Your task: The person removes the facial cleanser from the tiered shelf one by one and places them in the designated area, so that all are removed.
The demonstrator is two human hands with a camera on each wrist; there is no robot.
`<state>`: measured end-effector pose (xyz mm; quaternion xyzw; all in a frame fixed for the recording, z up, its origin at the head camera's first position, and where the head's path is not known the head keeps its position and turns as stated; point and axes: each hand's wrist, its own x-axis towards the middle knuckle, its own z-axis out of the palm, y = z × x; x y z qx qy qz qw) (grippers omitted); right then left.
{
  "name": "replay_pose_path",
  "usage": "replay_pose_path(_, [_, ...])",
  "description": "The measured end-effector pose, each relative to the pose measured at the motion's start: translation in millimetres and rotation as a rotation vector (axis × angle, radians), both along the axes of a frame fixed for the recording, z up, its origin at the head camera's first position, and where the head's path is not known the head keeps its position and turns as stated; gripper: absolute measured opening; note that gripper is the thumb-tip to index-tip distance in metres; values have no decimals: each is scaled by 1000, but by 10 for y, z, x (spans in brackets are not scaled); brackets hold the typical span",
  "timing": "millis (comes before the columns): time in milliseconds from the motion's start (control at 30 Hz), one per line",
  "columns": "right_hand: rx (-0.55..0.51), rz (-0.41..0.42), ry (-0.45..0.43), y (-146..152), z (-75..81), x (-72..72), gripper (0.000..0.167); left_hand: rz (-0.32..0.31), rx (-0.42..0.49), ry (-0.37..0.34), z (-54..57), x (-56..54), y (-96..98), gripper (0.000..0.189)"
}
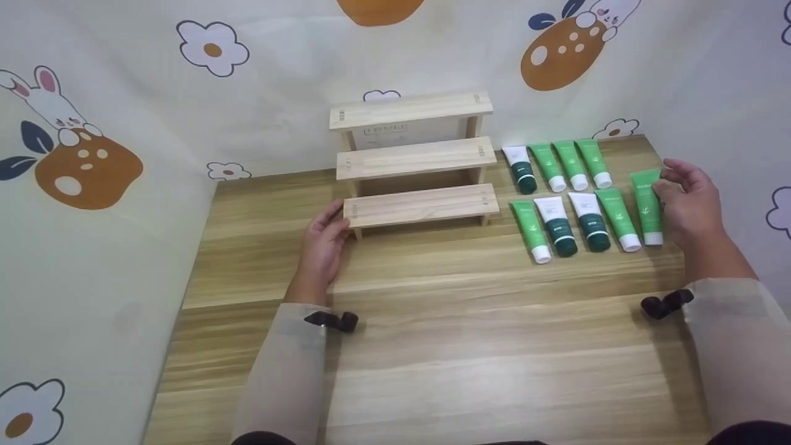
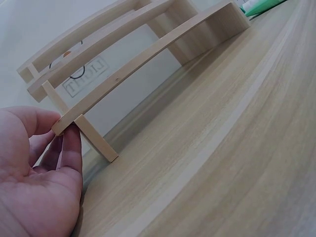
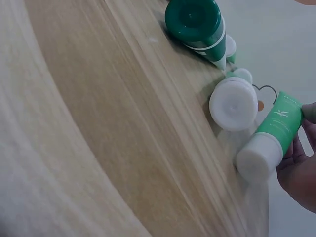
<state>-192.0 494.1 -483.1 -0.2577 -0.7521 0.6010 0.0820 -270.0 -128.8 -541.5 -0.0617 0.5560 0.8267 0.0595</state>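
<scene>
A three-step wooden display rack (image 1: 420,207) stands at the back of the table. My left hand (image 1: 321,250) pinches the left end of its lowest step. In the left wrist view the thumb lies at the board end (image 2: 61,126), with fingers curled beneath it beside the leg. Far to the right, my right hand (image 1: 695,204) grips a green squeeze tube (image 1: 646,207) with a white cap. The right wrist view shows that tube (image 3: 284,118) held near its flat end, cap toward the camera. A similar green tube (image 1: 618,216) lies just left of it.
Right of the rack, several tubes lie in two rows, caps toward me. Some are green; others, like the white-and-dark-green tube (image 1: 590,222), have dark caps. A patterned cloth wall (image 1: 278,117) encloses the wooden table (image 1: 432,346) at the back and sides.
</scene>
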Motion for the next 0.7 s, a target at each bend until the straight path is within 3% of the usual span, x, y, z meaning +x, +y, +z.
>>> replay_pose_path(267, [31, -16, -84, 11, -71, -87, 55, 13, 15, 6, -17, -4, 9, 53])
replay_pose_path(500, [-39, -37, -106, -2, -88, -149, 60, -14, 4, 21, -16, -4, 0, 54])
replay_pose_path(700, [-6, -34, -169, 13, -86, -191, 60, -6, 8, 25, -15, -4, 5, 54])
